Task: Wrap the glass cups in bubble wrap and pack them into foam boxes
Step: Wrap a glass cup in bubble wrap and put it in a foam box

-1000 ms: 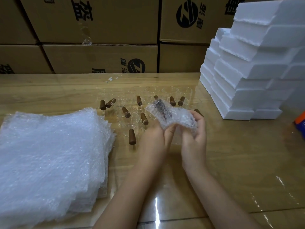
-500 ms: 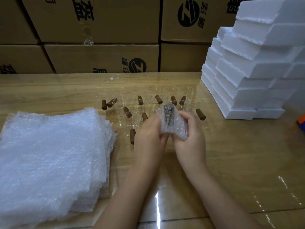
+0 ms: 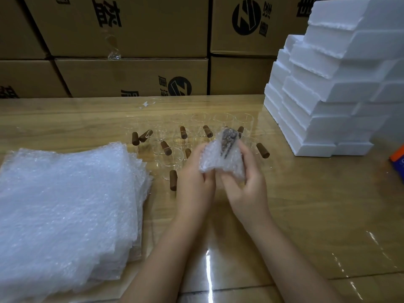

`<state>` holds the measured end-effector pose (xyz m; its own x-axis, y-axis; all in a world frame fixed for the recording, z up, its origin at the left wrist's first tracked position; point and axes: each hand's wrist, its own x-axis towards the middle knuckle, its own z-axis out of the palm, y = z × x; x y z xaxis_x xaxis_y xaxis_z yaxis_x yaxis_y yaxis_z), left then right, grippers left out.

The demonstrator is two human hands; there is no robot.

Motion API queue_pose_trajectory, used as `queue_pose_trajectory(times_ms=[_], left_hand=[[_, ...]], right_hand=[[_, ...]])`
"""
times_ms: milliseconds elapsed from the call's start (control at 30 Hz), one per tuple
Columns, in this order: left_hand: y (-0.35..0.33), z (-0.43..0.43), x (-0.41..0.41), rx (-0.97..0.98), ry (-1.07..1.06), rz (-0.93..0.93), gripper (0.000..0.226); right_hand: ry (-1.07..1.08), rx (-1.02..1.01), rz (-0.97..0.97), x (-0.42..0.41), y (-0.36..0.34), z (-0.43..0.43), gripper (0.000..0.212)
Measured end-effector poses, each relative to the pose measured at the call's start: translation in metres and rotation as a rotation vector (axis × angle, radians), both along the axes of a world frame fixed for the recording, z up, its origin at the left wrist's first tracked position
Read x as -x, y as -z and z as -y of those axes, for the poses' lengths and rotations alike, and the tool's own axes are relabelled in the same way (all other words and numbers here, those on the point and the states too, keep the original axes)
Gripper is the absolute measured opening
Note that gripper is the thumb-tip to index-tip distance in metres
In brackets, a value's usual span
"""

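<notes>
The bubble-wrapped cup (image 3: 224,159) is clutched by left hand (image 3: 194,178) and right hand (image 3: 248,185) — were either slackened, it could be unwrapped or dropped.

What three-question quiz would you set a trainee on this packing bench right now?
1. True or false: both the left hand and the right hand hold the bubble-wrapped cup.
2. Fill in: the foam boxes are stacked on the person's ____ side.
3. Where does the stack of bubble wrap sheets lie? A) on the table, left of the hands; B) on top of the foam boxes; C) on the floor.

Key: 1 true; 2 right; 3 A.
</notes>
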<state>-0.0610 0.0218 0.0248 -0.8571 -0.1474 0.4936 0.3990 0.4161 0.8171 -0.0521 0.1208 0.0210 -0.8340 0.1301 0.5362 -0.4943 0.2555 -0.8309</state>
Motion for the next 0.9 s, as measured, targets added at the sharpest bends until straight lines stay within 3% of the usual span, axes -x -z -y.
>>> queue_pose_trajectory(times_ms=[167,267,367,500,633,733,800,900], left_hand=[[0.004,0.003,0.003,0.154,-0.048,0.004,0.036],[0.003,0.003,0.000,0.279,0.057,-0.020,0.045],[0.003,0.008,-0.005,0.388,0.286,-0.042,0.077],[0.001,0.008,-0.006,0.646,0.320,-0.182,0.099],[0.002,0.007,-0.005,0.559,0.234,-0.318,0.089],[0.003,0.010,-0.005,0.494,0.134,-0.381,0.073],[0.002,0.010,-0.004,0.394,0.054,-0.364,0.067],[0.002,0.012,-0.002,0.228,-0.039,-0.260,0.071]], right_hand=[[0.128,-0.096,-0.076,0.000,0.001,0.003,0.036],[0.193,0.048,0.022,0.002,0.000,-0.001,0.033],[0.219,0.298,0.212,0.013,-0.002,-0.011,0.032],[0.059,0.418,0.456,0.021,-0.004,-0.021,0.011],[-0.140,0.204,0.580,0.017,-0.003,-0.013,0.011],[-0.258,0.222,0.525,0.012,-0.005,-0.012,0.017],[-0.225,0.253,0.445,0.009,-0.006,-0.011,0.026],[0.031,0.154,0.029,0.002,-0.013,-0.009,0.024]])
